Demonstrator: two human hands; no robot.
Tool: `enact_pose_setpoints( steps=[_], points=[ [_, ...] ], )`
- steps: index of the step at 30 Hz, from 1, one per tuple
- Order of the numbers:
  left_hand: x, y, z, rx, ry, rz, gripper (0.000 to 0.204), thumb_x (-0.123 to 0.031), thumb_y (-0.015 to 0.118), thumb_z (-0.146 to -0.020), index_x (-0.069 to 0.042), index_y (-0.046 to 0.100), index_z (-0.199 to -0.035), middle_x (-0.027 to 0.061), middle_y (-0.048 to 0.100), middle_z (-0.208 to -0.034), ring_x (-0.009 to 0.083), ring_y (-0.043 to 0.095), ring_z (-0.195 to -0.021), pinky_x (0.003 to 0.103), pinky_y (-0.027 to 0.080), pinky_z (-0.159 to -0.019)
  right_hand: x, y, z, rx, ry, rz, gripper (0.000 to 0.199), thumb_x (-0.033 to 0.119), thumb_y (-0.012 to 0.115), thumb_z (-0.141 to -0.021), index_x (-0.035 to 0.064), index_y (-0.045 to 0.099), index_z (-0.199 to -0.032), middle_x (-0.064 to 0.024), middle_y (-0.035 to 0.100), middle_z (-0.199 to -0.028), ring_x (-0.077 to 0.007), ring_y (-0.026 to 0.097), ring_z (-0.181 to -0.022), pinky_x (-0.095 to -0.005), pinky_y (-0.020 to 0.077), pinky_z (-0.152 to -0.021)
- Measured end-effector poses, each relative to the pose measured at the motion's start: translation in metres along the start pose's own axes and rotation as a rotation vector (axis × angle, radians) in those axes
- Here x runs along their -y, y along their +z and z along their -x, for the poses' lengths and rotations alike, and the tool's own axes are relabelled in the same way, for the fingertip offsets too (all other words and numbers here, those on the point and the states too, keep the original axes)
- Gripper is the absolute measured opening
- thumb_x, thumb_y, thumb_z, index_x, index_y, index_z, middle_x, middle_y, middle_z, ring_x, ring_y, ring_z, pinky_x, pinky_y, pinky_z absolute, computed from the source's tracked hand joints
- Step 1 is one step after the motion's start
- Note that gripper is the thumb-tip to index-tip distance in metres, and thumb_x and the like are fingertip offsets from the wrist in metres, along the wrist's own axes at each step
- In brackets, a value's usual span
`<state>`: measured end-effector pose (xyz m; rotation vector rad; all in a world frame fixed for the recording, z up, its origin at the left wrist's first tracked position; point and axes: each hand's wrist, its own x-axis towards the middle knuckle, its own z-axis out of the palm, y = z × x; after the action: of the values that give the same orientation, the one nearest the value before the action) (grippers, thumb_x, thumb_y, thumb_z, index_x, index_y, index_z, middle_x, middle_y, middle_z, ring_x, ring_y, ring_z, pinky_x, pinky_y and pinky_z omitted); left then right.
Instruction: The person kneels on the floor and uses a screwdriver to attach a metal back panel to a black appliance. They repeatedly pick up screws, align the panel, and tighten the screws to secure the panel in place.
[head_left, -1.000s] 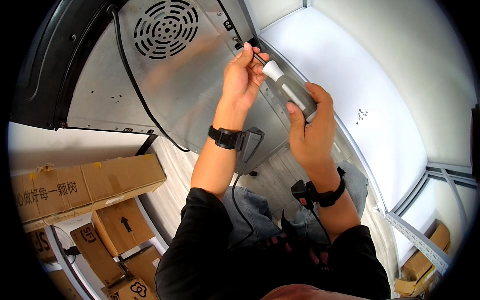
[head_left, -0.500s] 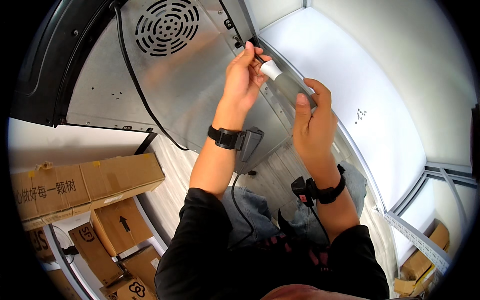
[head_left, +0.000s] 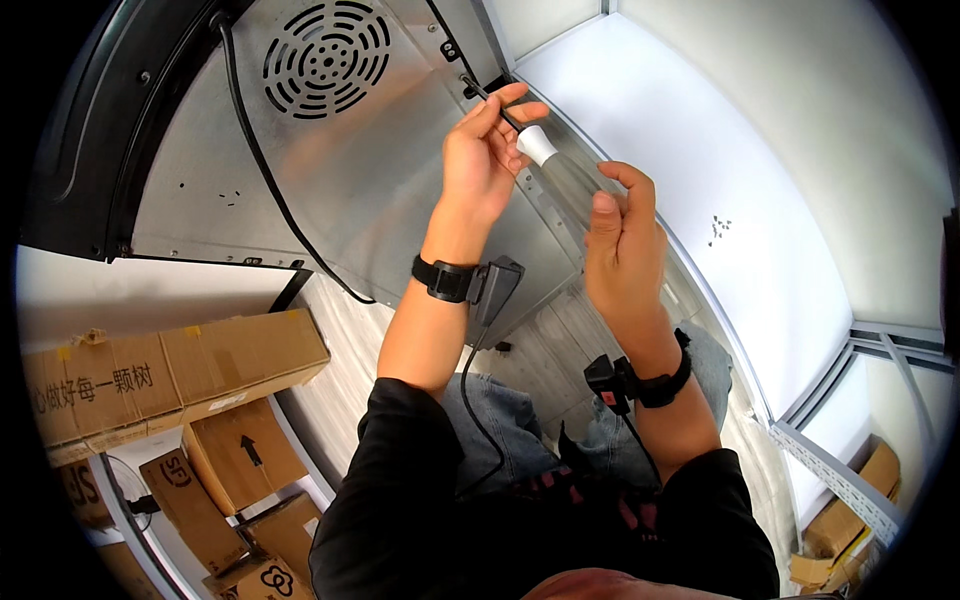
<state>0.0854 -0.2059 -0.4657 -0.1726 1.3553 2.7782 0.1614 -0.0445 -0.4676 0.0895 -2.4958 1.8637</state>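
Head view: a screwdriver (head_left: 530, 145) with a thin dark shaft and a white collar is set tip-first against the upper right edge of a metal panel (head_left: 330, 170), its handle slanting down toward the right hand and blurred. The left hand (head_left: 485, 150) pinches the shaft near the tip between thumb and fingers, closed on it. The right hand (head_left: 620, 245) is half open around the blurred handle, thumb and forefinger raised; whether it touches the handle cannot be told. One second earlier that hand was wrapped firmly round a sharply visible grey handle; half a second ago its fingers had already loosened. The left hand has kept its place on the shaft. Each wrist carries a black band (head_left: 445, 280) with a small device and a trailing cable. On the panel, a round vent grille (head_left: 325, 45) lies above left, with a black cord (head_left: 270, 180) running down beside it. Cardboard boxes (head_left: 170, 370) are stacked at lower left
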Motion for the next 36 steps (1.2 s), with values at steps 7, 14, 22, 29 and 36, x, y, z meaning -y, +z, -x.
enact_pose_setpoints(
  steps=[7,14,22,29,36],
  points=[
    [0.003,-0.004,-0.001,-0.133,0.007,0.009,0.021,-0.024,0.048,-0.097,-0.005,0.059,-0.097,0.0079,0.065,-0.078,0.0057,0.041,-0.05,0.02,0.034,-0.046,-0.006,0.012,-0.001,-0.195,-0.451,-0.081,0.04,0.017,0.065,-0.085,-0.0003,0.046,-0.115,-0.0181,0.054,-0.1,-0.0298,0.059,-0.082,-0.0352,0.045,-0.062],
    [0.002,-0.005,0.001,-0.009,0.034,0.017,0.021,-0.022,0.048,-0.097,-0.004,0.057,-0.1,0.0053,0.063,-0.078,0.007,0.044,-0.052,0.02,0.035,-0.044,0.001,0.005,-0.002,-0.059,-0.068,-0.05,0.041,0.017,0.067,-0.084,0.001,0.047,-0.115,-0.0187,0.053,-0.1,-0.0303,0.058,-0.082,-0.034,0.0469,-0.066],
    [0.003,-0.008,-0.002,-0.093,0.039,-0.011,0.021,-0.022,0.049,-0.097,-0.003,0.056,-0.099,0.0092,0.064,-0.081,0.0073,0.042,-0.053,0.021,0.034,-0.047,-0.002,0.011,-0.008,-0.251,-0.544,0.032,0.04,0.013,0.068,-0.079,0.0013,0.049,-0.113,-0.0181,0.055,-0.1,-0.0321,0.059,-0.086,-0.0354,0.0474,-0.065],
    [0.003,0.002,0.0,-0.043,0.043,0.018,0.023,-0.023,0.05,-0.096,-0.001,0.056,-0.096,0.0097,0.064,-0.082,0.0088,0.044,-0.055,0.022,0.035,-0.047,-0.004,0.0,-0.007,-0.13,-0.121,-0.038,0.04,0.013,0.067,-0.081,0.0008,0.049,-0.114,-0.0194,0.056,-0.103,-0.0315,0.059,-0.083,-0.0357,0.0474,-0.063],
    [0.005,-0.01,-0.007,-0.086,0.064,-0.017,0.024,-0.023,0.049,-0.096,0.0,0.057,-0.1,0.0107,0.064,-0.086,0.009,0.044,-0.055,0.022,0.034,-0.048,-0.004,0.006,-0.01,-0.303,-0.574,0.036,0.043,0.024,0.066,-0.085,-0.0001,0.048,-0.115,-0.0153,0.062,-0.079,-0.0266,0.06,-0.056,-0.0349,0.0472,-0.053]
  ],
)
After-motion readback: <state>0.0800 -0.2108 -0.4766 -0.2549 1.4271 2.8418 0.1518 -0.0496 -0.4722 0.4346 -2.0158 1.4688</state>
